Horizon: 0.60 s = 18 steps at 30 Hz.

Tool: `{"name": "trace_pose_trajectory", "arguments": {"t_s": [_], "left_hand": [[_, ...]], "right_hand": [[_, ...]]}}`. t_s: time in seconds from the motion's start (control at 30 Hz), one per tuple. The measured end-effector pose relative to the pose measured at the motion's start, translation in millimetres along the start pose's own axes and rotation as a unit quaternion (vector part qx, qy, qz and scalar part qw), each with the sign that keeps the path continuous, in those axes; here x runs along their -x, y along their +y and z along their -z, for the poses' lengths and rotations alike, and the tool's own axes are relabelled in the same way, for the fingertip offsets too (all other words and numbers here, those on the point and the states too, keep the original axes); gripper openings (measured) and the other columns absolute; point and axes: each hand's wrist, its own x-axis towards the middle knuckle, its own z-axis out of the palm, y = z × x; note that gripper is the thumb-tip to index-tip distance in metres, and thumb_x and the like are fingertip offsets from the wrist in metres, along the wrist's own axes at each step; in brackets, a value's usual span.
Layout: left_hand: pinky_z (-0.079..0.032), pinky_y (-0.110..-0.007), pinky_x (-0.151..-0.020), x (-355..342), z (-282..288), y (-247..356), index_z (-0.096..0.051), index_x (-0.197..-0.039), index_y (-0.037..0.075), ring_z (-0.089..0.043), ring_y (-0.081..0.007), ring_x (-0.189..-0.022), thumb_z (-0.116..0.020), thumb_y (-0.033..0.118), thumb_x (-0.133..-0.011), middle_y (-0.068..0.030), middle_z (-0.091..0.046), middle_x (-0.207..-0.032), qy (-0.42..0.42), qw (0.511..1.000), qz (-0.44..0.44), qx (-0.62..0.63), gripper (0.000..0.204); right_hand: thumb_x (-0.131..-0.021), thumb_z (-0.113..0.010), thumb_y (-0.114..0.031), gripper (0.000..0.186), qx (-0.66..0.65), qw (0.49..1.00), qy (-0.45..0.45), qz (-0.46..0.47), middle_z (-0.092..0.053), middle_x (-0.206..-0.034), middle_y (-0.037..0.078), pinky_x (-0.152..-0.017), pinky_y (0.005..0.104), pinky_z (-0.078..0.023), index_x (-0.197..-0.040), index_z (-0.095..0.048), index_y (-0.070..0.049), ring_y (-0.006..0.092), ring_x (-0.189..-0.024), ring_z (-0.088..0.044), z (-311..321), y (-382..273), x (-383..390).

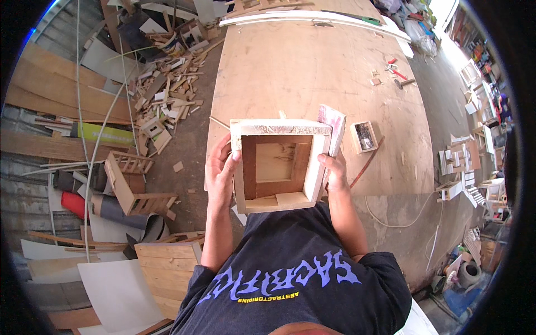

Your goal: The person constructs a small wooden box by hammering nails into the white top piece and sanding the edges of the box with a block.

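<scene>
A small open wooden box frame (281,129) is raised in front of my chest, its hollow side facing up toward me. The top edge carries rough whitish patches, and through the opening a brown inner frame shows. My left hand (220,170) is closed on its left side, thumb over the rim. Along the right side stands a flat sanding block (333,127) with a worn pinkish face. My right hand (335,170) is closed round the block's lower end, its thumb by the frame's right edge. The right fingers are mostly hidden behind.
The plywood worktable (268,72) lies ahead, with a small wooden box (364,137) of small items on its right. A hammer (404,83) and red-handled tool (397,73) lie farther back. White strips (312,18) cross the far end. Wood scraps (167,92) cover the left floor.
</scene>
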Motion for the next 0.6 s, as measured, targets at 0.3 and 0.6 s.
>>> {"name": "trace_pose_trajectory", "arguments": {"t_s": [0.3,0.6], "left_hand": [[-0.049,-0.043,-0.115,16,-20,6,-0.043,-0.159,-0.007,-0.060,-0.0300,-0.138,-0.087,0.019,-0.091,-0.0241,-0.058,-0.152,-0.022,0.998,-0.001,-0.059,0.085],[-0.032,-0.043,-0.127,24,-8,9,-0.027,-0.166,-0.008,-0.044,-0.0308,-0.152,-0.089,0.023,-0.086,-0.0248,-0.044,-0.165,-0.109,0.992,0.064,0.007,0.106]], "right_hand": [[-0.082,-0.074,-0.037,0.084,-0.087,0.990,0.015,-0.107,-0.066,-0.132,0.022,-0.103,0.0450,-0.055,-0.151,-0.048,0.004,0.0321,-0.120,-0.067,26,28,8],[-0.090,-0.066,-0.042,0.073,-0.164,0.964,0.068,-0.199,-0.068,-0.128,0.023,-0.102,0.0486,-0.057,-0.147,-0.052,0.002,0.0343,-0.116,-0.069,11,29,18]]}}
